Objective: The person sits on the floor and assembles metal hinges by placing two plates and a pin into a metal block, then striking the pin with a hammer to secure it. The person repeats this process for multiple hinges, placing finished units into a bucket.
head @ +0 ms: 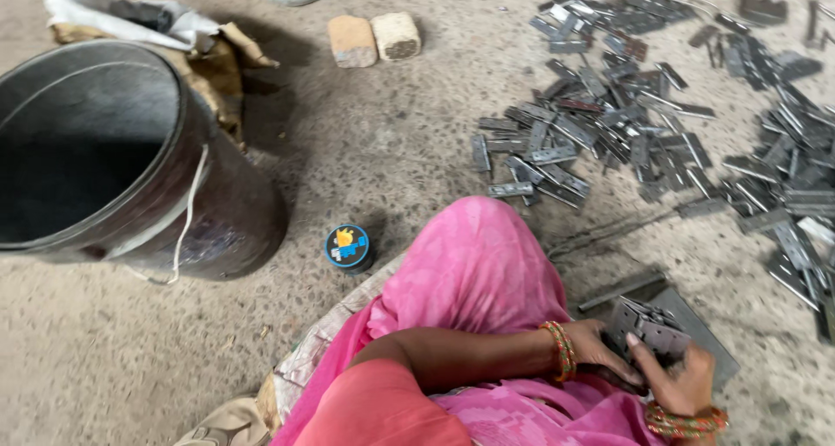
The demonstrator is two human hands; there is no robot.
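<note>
A large dark metal drum (pixel 104 159) fills the left of the frame, its open mouth tipped toward the viewer, with a pale cord hanging down its side. Behind it, at upper left, lies a crumpled white and tan sack (pixel 148 24). The ground is rough grey concrete (pixel 104 359).

Near the top centre sit two small stone blocks (pixel 374 37), side by side and touching. Lower, just left of centre, a small round tin (pixel 349 247) with a blue and black lid rests on the floor beside a knee draped in bright pink cloth (pixel 474 272).

At lower centre the person's left forearm crosses the lap, wearing an orange and green beaded bangle (pixel 561 350). The left hand (pixel 604 350) curls around the near edge of a small stack of grey metal hinges (pixel 652 329), thumb on top. The right hand (pixel 683 381), also bangled, pinches the same stack from below right, fingertips pressed on the metal. The stack sits over a flat dark metal plate (pixel 696 324) at lower right.

Across the upper right and right edge, a wide scatter of loose hinges (pixel 609 124) covers the floor, well apart from the hands.
</note>
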